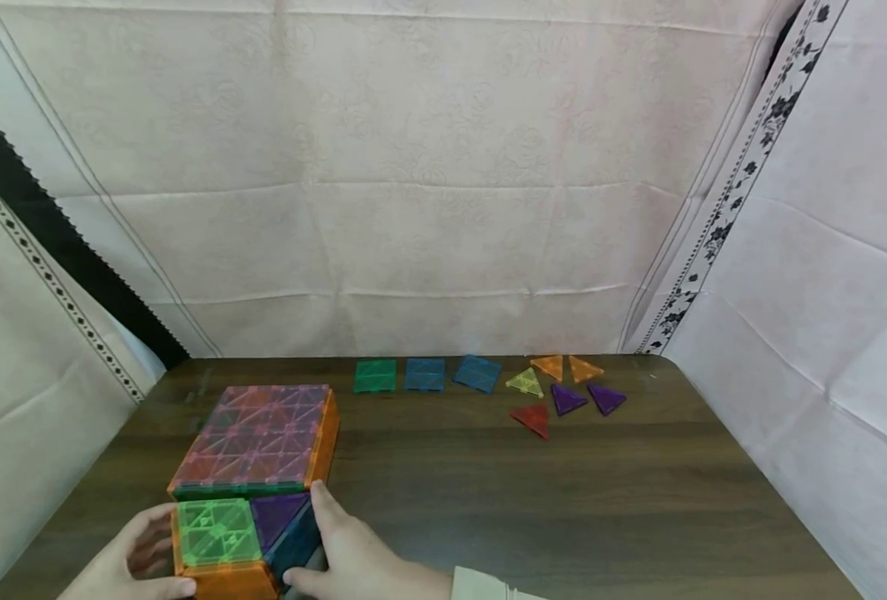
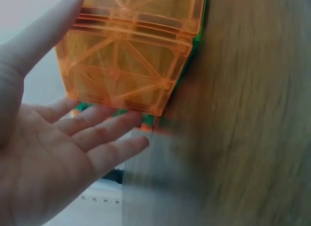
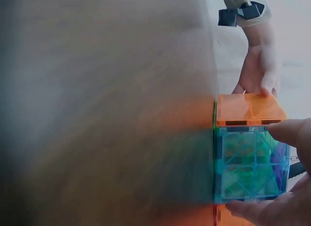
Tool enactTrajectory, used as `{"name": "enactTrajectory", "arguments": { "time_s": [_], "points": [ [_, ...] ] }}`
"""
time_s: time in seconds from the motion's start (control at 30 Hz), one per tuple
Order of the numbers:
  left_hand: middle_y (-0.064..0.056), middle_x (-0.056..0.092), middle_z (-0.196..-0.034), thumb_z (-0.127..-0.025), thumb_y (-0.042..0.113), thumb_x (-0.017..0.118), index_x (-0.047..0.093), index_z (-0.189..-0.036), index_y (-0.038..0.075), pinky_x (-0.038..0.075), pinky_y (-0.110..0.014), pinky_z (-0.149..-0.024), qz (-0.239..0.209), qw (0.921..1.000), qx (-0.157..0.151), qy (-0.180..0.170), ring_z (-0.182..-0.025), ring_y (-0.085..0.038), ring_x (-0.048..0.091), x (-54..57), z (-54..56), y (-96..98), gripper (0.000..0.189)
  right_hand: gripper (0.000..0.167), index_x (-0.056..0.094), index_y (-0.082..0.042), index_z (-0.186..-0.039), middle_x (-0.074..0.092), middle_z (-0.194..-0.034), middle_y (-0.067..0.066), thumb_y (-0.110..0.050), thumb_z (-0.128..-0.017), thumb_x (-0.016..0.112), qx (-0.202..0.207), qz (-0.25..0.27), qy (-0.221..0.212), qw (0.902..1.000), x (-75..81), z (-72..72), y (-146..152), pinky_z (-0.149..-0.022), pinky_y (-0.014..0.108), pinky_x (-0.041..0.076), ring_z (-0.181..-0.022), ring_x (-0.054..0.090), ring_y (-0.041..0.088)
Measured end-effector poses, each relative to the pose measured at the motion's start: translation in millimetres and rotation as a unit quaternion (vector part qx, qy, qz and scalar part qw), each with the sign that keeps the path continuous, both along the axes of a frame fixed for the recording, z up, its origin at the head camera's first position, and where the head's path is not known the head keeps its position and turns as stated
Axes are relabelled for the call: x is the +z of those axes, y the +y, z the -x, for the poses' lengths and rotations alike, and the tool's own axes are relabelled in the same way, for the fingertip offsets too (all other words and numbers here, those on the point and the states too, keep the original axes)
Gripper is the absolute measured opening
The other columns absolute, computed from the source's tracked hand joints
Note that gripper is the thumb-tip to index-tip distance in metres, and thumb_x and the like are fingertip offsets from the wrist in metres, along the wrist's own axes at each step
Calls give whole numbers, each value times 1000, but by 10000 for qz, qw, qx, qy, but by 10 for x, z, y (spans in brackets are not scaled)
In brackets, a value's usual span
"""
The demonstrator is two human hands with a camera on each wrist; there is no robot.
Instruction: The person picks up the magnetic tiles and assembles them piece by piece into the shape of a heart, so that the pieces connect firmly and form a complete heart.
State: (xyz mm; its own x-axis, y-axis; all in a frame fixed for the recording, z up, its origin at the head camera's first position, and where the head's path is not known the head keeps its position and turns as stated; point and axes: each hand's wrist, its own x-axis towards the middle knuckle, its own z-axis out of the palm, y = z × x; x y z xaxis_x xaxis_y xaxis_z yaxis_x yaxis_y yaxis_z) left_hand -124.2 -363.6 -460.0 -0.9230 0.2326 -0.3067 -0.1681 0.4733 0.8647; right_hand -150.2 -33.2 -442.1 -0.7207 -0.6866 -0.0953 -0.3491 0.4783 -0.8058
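Note:
At the front left of the table stands a small block of see-through magnetic tiles, with a green square and a purple triangle on top. It touches or nearly touches a larger, flat tile box with a pinkish top and orange and green sides. My left hand holds the block's left side, its thumb at the orange front. From the right, my right hand grips the block around its slanted blue tile, thumb and fingers at opposite edges. The block's underside is hidden.
Farther back lie a green square tile and two blue square tiles. To their right are several loose triangles: orange, yellow, purple and red. White cloth hangs behind and at both sides.

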Motion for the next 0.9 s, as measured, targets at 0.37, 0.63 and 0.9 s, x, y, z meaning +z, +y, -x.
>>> {"name": "enactTrajectory", "arguments": {
  "time_s": [0.37,0.63,0.9],
  "points": [
    [-38,9,-148,-91,13,67,-10,-148,-6,51,-36,-90,-245,9968,751,-83,-125,-40,48,40,22,40,98,92,0,-14,-156,-3,-160,5,-32,-93,65,-142,330,-56,9993,-18,-53,-102,-43,19,41,-42,42,6],
    [-39,3,-151,-92,20,67,-16,-150,0,51,-37,-92,-282,9964,724,-325,-130,-50,38,37,37,11,104,89,1,-15,-156,0,-160,4,-35,-94,62,127,238,5,9996,-37,5,-60,-69,17,51,-93,65,9],
    [-37,4,-152,-91,18,68,-13,-150,-2,51,-32,-91,-268,9973,630,-269,-117,-17,56,18,33,-14,102,83,21,-5,-153,29,-155,10,-43,-92,63,208,91,1306,9912,-22,253,334,-109,31,35,-137,38,20]
  ]
}}
